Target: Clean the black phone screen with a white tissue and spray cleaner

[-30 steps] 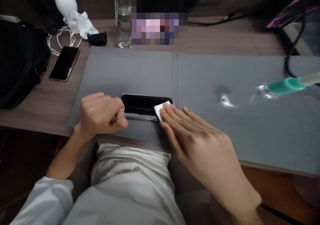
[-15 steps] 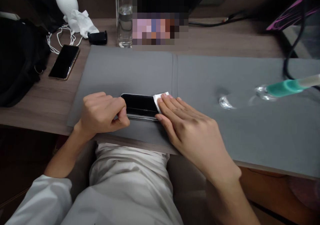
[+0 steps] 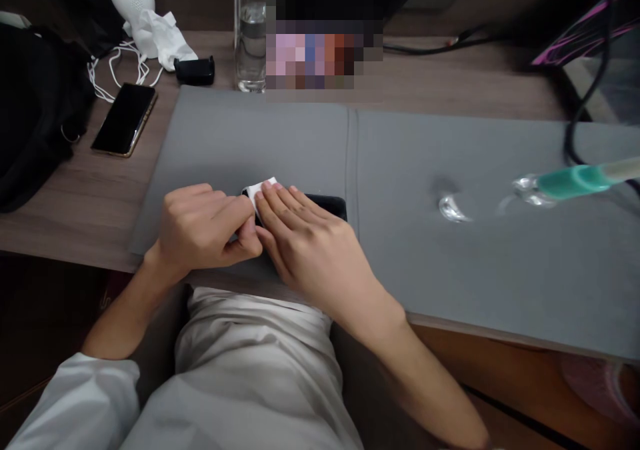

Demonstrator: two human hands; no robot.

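Two hands mid-wipe on a black smartphone [image 3: 325, 205], lying on a gray mat [image 3: 250, 137] by the counter's [image 3: 65, 223] front edge: left hand [image 3: 200, 227], fingers curled, pinching the phone's left end; right hand [image 3: 305, 250], fingers extended and close together, pressing a white wipe [image 3: 263, 190] onto the screen.

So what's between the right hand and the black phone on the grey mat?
A small white wipe lies there, pressed by the right hand against the black phone, as the head view shows.
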